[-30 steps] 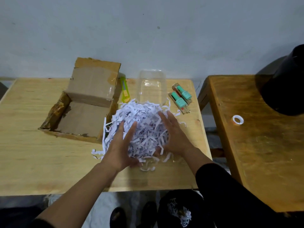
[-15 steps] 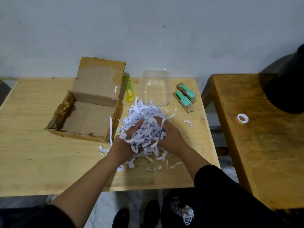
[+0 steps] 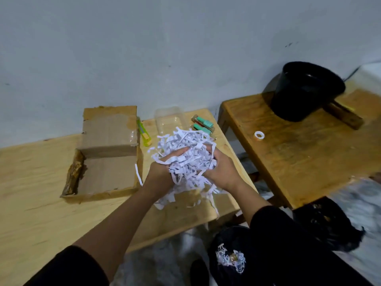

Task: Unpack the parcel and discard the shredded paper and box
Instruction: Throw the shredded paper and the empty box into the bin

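Observation:
A bundle of white shredded paper (image 3: 186,153) is lifted off the light wooden table (image 3: 31,203), squeezed between both my hands. My left hand (image 3: 162,172) grips it from the left and my right hand (image 3: 221,172) from the right, fingers curled into the strips. Loose strips dangle below. The open cardboard box (image 3: 107,162) lies emptied to the left, its flap standing up. Behind the paper sit a clear plastic tray (image 3: 169,120) and two teal-capped items on card (image 3: 203,124).
A yellow-green utility knife (image 3: 144,135) lies beside the box. On the darker table (image 3: 309,157) to the right stand a black pot (image 3: 305,91) and a tape roll (image 3: 259,135). A black bag (image 3: 233,259) with some shreds inside sits on the floor below.
My hands went from resting flat on the paper pile to gathering it and lifting it off the table, up and to the right. The view has swung right.

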Tool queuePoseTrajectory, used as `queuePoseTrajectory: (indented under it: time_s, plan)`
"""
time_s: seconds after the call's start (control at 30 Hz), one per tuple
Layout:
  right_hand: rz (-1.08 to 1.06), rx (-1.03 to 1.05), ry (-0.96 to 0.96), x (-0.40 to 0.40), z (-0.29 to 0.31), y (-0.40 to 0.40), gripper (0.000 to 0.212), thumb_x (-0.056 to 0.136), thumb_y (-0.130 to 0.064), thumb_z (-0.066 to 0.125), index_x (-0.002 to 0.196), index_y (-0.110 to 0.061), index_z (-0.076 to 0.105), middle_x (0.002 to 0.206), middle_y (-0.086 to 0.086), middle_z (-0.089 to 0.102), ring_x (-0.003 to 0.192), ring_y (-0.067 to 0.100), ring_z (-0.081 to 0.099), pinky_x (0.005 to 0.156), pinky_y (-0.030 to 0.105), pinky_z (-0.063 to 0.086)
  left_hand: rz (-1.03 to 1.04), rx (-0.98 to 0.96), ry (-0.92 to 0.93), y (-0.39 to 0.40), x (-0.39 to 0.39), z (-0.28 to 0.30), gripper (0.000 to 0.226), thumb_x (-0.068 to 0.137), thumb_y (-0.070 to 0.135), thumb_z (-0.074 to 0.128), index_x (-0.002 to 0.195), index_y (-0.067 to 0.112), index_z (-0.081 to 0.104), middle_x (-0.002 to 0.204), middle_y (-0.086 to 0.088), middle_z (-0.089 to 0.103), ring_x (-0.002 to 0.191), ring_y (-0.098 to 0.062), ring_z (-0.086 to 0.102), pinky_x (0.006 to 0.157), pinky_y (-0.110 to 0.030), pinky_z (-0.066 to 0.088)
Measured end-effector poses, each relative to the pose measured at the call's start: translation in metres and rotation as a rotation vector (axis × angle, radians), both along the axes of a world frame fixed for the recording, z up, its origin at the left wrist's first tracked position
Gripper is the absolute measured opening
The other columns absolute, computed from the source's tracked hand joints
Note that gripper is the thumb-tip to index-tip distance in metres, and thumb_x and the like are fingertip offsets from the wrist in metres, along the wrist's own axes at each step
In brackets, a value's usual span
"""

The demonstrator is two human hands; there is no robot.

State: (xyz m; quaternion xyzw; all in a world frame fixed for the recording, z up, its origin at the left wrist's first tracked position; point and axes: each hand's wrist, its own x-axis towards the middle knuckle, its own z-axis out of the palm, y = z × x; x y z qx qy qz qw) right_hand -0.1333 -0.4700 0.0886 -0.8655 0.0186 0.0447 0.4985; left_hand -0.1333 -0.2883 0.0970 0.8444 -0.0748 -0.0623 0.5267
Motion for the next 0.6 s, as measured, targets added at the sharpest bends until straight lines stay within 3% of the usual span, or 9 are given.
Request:
queuePoseTrajectory:
  time_s: [0.07, 0.1, 0.17, 0.27, 0.37, 0.53, 0.6]
  plan:
    - [-0.058, -0.001, -0.038, -0.017, 0.021, -0.003, 0.067, 0.069, -0.021, 0.081, 0.129, -0.022, 0.052, 0.118, -0.013, 0.057, 0.105, 0.001, 0.054, 0.075, -0.004, 0.037, -0.112, -0.060, -0.082, -0.002, -0.003, 0.014, 0.048, 0.078, -0.009, 0.059, 0.120, 0.014, 0.057, 0.119, -0.011, 0.061, 0.103, 0.007, 0.056, 0.089, -0.010, 0.043]
    - [-0.094, -0.003, -0.054, -0.026, 0.031, -0.005, 0.065, 0.069, -0.020, 0.081, 0.127, -0.022, 0.052, 0.118, -0.012, 0.058, 0.106, 0.001, 0.055, 0.078, 0.001, 0.040, -0.189, -0.046, -0.106, -0.003, -0.005, 0.019, 0.060, 0.076, -0.013, 0.058, 0.122, 0.026, 0.054, 0.125, -0.003, 0.058, 0.111, 0.006, 0.051, 0.092, -0.007, 0.039]
    - [-0.175, -0.005, -0.085, -0.045, 0.049, -0.013, 0.065, 0.069, -0.017, 0.081, 0.127, -0.020, 0.052, 0.118, -0.008, 0.061, 0.106, 0.005, 0.057, 0.085, 0.013, 0.044, -0.285, -0.076, -0.129, -0.012, -0.010, 0.035, 0.071, 0.074, -0.018, 0.056, 0.121, 0.035, 0.051, 0.127, 0.006, 0.055, 0.112, 0.008, 0.047, 0.085, 0.000, 0.037]
    - [-0.287, 0.007, -0.097, -0.076, 0.070, -0.031, 0.064, 0.068, -0.012, 0.081, 0.125, -0.021, 0.053, 0.110, -0.009, 0.063, 0.104, 0.009, 0.060, 0.092, 0.026, 0.048, -0.376, -0.125, -0.129, -0.038, -0.027, 0.059, 0.071, 0.073, -0.016, 0.060, 0.120, 0.036, 0.048, 0.123, 0.016, 0.049, 0.109, 0.010, 0.044, 0.080, 0.004, 0.033]
    - [-0.387, -0.016, -0.075, -0.113, 0.081, -0.054, 0.067, 0.070, -0.009, 0.080, 0.128, -0.023, 0.050, 0.113, -0.012, 0.059, 0.109, 0.008, 0.057, 0.092, 0.020, 0.044, -0.477, -0.185, -0.119, -0.067, -0.047, 0.065, 0.066, 0.075, -0.013, 0.062, 0.121, 0.033, 0.050, 0.124, 0.018, 0.047, 0.110, 0.012, 0.042, 0.079, 0.005, 0.032]
    - [-0.559, -0.072, -0.064, -0.182, 0.073, -0.092, 0.065, 0.071, -0.013, 0.080, 0.129, -0.018, 0.052, 0.116, -0.012, 0.056, 0.106, 0.002, 0.052, 0.075, -0.005, 0.035, -0.606, -0.195, -0.019, -0.123, -0.089, 0.040, 0.072, 0.075, -0.020, 0.051, 0.125, 0.031, 0.052, 0.126, 0.016, 0.048, 0.110, 0.006, 0.046, 0.076, 0.000, 0.038]
    - [-0.604, -0.074, -0.018, -0.207, 0.055, -0.106, 0.067, 0.070, -0.016, 0.081, 0.131, -0.018, 0.050, 0.119, -0.009, 0.057, 0.109, 0.005, 0.053, 0.085, 0.004, 0.038, -0.654, -0.188, 0.012, -0.144, -0.107, 0.019, 0.069, 0.077, -0.018, 0.049, 0.128, 0.028, 0.052, 0.126, 0.012, 0.052, 0.097, 0.004, 0.051, 0.069, -0.001, 0.040]
